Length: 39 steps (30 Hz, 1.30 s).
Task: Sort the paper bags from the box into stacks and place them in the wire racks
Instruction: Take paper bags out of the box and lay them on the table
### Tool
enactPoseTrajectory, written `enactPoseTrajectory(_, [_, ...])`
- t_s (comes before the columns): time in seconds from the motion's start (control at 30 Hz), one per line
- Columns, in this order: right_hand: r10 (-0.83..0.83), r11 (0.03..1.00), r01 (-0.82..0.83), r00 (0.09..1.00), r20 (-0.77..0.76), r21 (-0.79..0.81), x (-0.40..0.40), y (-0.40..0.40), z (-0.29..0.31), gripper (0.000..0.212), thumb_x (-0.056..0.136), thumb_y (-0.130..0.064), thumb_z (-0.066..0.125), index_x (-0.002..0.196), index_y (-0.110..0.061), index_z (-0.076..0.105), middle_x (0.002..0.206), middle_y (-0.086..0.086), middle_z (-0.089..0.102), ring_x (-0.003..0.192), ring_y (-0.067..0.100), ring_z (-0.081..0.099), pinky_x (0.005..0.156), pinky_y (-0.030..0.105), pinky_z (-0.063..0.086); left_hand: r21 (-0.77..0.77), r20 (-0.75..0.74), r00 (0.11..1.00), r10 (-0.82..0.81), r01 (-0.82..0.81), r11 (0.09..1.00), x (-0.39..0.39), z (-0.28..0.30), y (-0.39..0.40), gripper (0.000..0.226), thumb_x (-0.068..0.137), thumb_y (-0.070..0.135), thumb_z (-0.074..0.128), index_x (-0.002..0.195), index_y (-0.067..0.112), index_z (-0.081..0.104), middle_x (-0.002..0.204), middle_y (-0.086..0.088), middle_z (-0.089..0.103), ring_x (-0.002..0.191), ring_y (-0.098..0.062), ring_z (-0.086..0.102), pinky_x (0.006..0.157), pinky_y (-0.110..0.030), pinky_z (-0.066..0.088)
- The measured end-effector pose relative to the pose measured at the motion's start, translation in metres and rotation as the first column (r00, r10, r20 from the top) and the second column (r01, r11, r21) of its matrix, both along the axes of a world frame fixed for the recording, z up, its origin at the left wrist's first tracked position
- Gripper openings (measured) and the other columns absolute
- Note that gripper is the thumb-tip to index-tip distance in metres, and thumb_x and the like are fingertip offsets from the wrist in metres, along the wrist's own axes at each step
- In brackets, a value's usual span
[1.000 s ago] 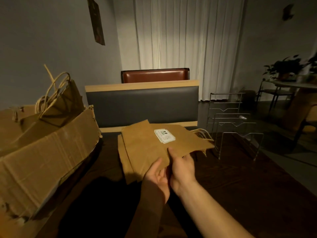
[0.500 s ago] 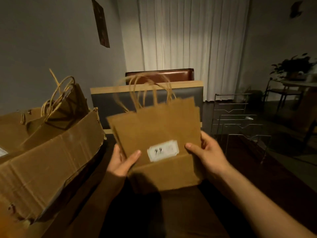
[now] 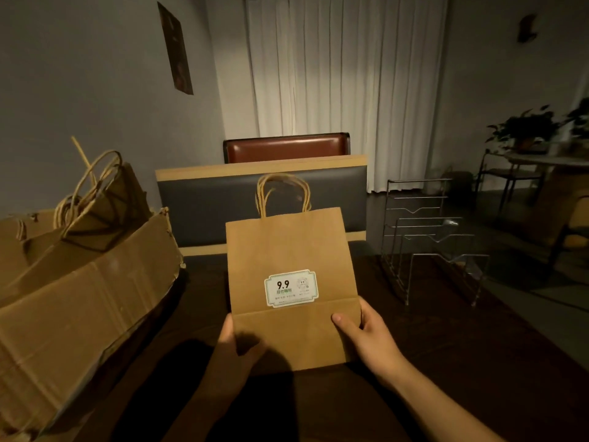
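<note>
The fingers [image 3: 345, 323] of the right hand [image 3: 366, 336] and those of the left hand [image 3: 237, 346] pinch the lower side edges of a flat paper bag [image 3: 290, 266], held upright above the table [image 3: 478, 362], likely to read its label [image 3: 291, 288] for sorting. The wire racks [image 3: 430, 244] stand just right, the box [image 3: 79, 298] of bags left

Both hands hold a flat brown paper bag [image 3: 288, 266] with a white sticker upright above the dark desk [image 3: 478, 362]: left hand [image 3: 237, 349] and right hand [image 3: 363, 330] grip its bottom corners. A torn brown cardboard box [image 3: 79, 314] sits at the desk's left edge and a silver wire rack [image 3: 427, 244] near its far right corner.
</note>
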State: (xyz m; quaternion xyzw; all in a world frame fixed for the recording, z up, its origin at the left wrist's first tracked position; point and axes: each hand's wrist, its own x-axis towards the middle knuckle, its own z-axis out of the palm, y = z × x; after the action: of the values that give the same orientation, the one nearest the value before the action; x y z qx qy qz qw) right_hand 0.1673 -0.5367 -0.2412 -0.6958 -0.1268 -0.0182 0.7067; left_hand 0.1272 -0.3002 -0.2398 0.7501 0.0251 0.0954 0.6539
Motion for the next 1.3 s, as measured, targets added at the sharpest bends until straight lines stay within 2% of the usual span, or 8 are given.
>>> enactPoseTrajectory(0.2, [-0.011, 0.989, 0.0, 0.997, -0.072, -0.149, 0.001, -0.02, 0.02, 0.036, 0.091, -0.017, 0.068, 0.124, -0.025, 0.056, 0.116, -0.003, 0.07, 0.11, 0.013, 0.066, 0.093, 0.033, 0.054, -0.361, -0.045, 0.998, -0.054, 0.034, 0.932, 0.008, 0.01, -0.008, 0.054, 0.085, -0.012, 0.058, 0.13, 0.017, 0.046, 0.112, -0.012, 0.069, 0.103, -0.03, 0.066, 0.079, -0.041, 0.053])
enactPoseTrajectory(0.4, [-0.338, 0.857, 0.325, 0.94, 0.039, -0.4, 0.033, -0.041, 0.049, 0.076, 0.089, -0.014, 0.07, 0.152, -0.025, 0.029, 0.144, -0.002, 0.048, 0.136, 0.02, 0.042, 0.107, 0.036, 0.039, -0.073, -0.009, 1.0, -0.023, 0.022, 0.997, 0.045, 0.034, -0.046, 0.083, 0.087, -0.003, 0.064, 0.151, 0.03, 0.021, 0.118, 0.011, 0.056, 0.106, -0.012, 0.056, 0.094, -0.036, 0.046])
enactPoseTrajectory(0.53, [-0.426, 0.719, 0.398, 0.9, 0.09, -0.569, 0.071, -0.045, 0.047, 0.068, 0.092, -0.018, 0.066, 0.15, -0.027, 0.032, 0.15, 0.006, 0.04, 0.137, 0.026, 0.042, 0.11, 0.041, 0.04, 0.097, -0.037, 0.996, -0.078, 0.081, 0.992, 0.084, 0.03, -0.059, 0.066, 0.086, 0.0, 0.065, 0.133, 0.039, 0.042, 0.134, 0.001, 0.053, 0.118, -0.015, 0.056, 0.102, -0.039, 0.048])
enactPoseTrajectory(0.7, [-0.398, 0.346, 0.207, 0.916, 0.056, -0.915, 0.104, -0.041, 0.002, 0.038, 0.096, -0.017, 0.052, 0.133, -0.022, 0.054, 0.146, 0.009, 0.037, 0.134, 0.032, 0.035, 0.11, 0.042, 0.037, 0.609, -0.163, 0.98, -0.115, 0.192, 0.77, 0.113, 0.003, -0.074, 0.045, 0.091, 0.016, 0.061, 0.135, 0.025, 0.053, 0.16, 0.0, 0.017, 0.145, -0.015, 0.025, 0.114, -0.021, 0.02])
enactPoseTrajectory(0.83, [-0.354, 0.201, 0.124, 0.934, 0.046, -0.972, 0.11, -0.034, -0.001, 0.037, 0.095, -0.016, 0.048, 0.132, -0.018, 0.054, 0.144, 0.011, 0.038, 0.133, 0.035, 0.032, 0.11, 0.047, 0.036, 0.666, -0.119, 0.987, -0.105, 0.157, 0.729, 0.126, -0.007, -0.076, 0.035, 0.092, 0.021, 0.058, 0.125, 0.029, 0.06, 0.156, 0.002, 0.03, 0.141, -0.013, 0.031, 0.112, -0.019, 0.021])
enactPoseTrajectory(1.0, [-0.274, 0.081, 0.12, 0.957, 0.093, -0.99, 0.098, -0.024, 0.029, 0.051, 0.094, -0.019, 0.056, 0.143, -0.019, 0.043, 0.148, 0.012, 0.036, 0.137, 0.033, 0.033, 0.112, 0.047, 0.035, 0.747, -0.097, 0.985, -0.144, 0.167, 0.643, 0.115, 0.011, -0.067, 0.048, 0.091, 0.028, 0.058, 0.137, 0.036, 0.047, 0.161, 0.009, 0.013, 0.146, -0.013, 0.02, 0.12, -0.035, 0.02])
enactPoseTrajectory(1.13, [0.015, 0.325, 0.316, 0.941, 0.339, -0.891, 0.069, 0.033, 0.085, 0.059, 0.094, -0.024, 0.061, 0.148, -0.028, 0.037, 0.157, 0.004, 0.029, 0.144, 0.024, 0.03, 0.116, 0.04, 0.034, 0.766, 0.052, 0.986, -0.156, 0.06, 0.64, 0.069, 0.067, -0.024, 0.051, 0.094, 0.034, 0.054, 0.142, 0.038, 0.039, 0.159, 0.015, 0.016, 0.145, -0.011, 0.019, 0.119, -0.041, 0.024])
enactPoseTrajectory(1.3, [0.321, 0.686, 0.295, 0.697, 0.641, -0.665, 0.024, 0.136, 0.168, 0.056, 0.092, -0.013, 0.059, 0.145, -0.024, 0.044, 0.148, 0.001, 0.039, 0.135, 0.02, 0.042, 0.11, 0.034, 0.039, 0.766, 0.487, 0.86, -0.152, -0.337, 0.548, -0.008, 0.148, 0.044, 0.036, 0.085, 0.022, 0.053, 0.121, 0.022, 0.058, 0.125, 0.004, 0.055, 0.117, -0.011, 0.053, 0.098, -0.035, 0.046])
